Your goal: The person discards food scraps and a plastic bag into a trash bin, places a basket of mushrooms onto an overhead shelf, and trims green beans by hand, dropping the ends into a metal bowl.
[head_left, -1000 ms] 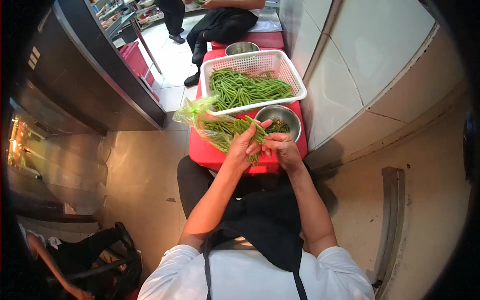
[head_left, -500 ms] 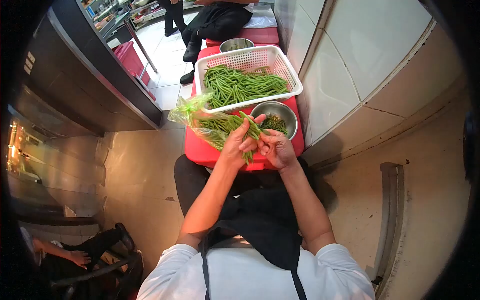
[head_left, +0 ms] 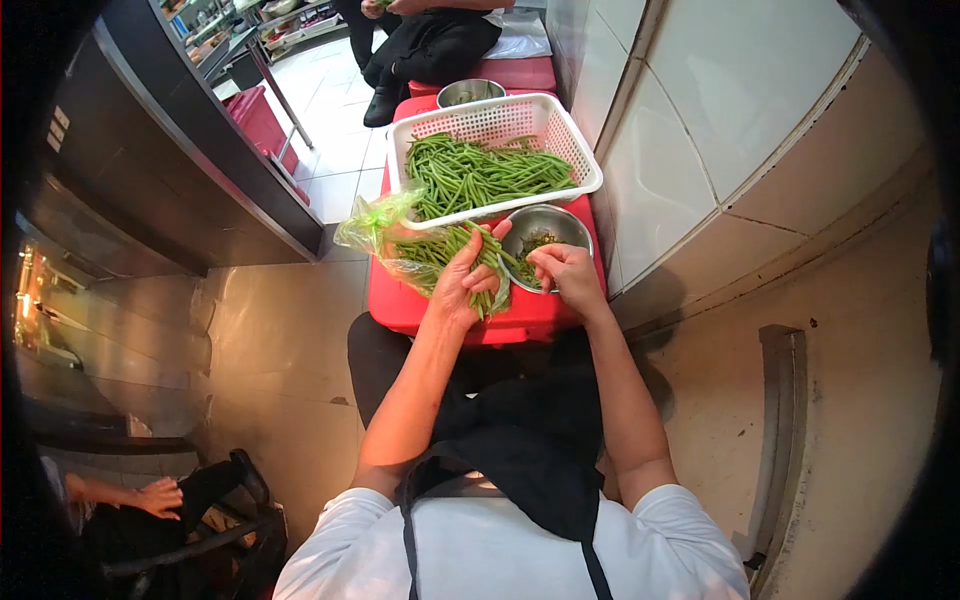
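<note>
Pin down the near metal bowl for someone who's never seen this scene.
Find the white perforated basket on the red surface. The metal bowl sits at its near side, toward the tiled wall. Right hand overlaps it; the other bowl is beyond the basket.

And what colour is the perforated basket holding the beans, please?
The basket is white; it shows best in the head view.

Slender green beans (head_left: 488, 268) loosely bunched, beside crumpled clear plastic bag (head_left: 372, 224); round metal bowl (head_left: 568, 226) upright on red surface (head_left: 400, 302), green scraps (head_left: 537, 241) inside.
</note>
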`<state>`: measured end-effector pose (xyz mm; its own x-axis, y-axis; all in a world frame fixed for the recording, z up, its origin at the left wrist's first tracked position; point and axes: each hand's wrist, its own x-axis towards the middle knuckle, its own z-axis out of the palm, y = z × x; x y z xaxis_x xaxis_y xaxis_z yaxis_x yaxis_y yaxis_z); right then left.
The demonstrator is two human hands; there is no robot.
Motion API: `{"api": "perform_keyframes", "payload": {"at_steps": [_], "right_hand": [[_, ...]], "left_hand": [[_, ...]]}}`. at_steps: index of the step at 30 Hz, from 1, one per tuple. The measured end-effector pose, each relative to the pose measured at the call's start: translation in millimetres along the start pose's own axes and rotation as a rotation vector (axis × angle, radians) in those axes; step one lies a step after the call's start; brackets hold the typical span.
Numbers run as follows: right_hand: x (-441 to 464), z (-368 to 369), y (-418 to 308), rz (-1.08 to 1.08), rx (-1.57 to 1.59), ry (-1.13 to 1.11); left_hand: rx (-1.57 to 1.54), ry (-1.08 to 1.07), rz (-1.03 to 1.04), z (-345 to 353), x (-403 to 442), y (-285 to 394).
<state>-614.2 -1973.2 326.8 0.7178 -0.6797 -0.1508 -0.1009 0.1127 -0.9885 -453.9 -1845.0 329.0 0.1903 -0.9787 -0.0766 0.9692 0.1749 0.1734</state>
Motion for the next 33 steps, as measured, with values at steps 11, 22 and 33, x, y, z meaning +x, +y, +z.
{"api": "perform_keyframes", "payload": {"at_steps": [11,22,33], "right_hand": [[-2.1,-2.3,27.5,-0.404,-0.565,0.423],[-43.4,-4.0,20.7,-0.456,-0.385,0.455],[-56.6,18.5,-50.8,-0.475,-0.140,0.468]], "left_hand": [[0.347,0.166,0.061,39.7,34.6,26.3],[1.111,0.656,0.353,-12.3,188.8,110.9],[0.811,0.288,0.129,36.2,48.8,89.2]]}}
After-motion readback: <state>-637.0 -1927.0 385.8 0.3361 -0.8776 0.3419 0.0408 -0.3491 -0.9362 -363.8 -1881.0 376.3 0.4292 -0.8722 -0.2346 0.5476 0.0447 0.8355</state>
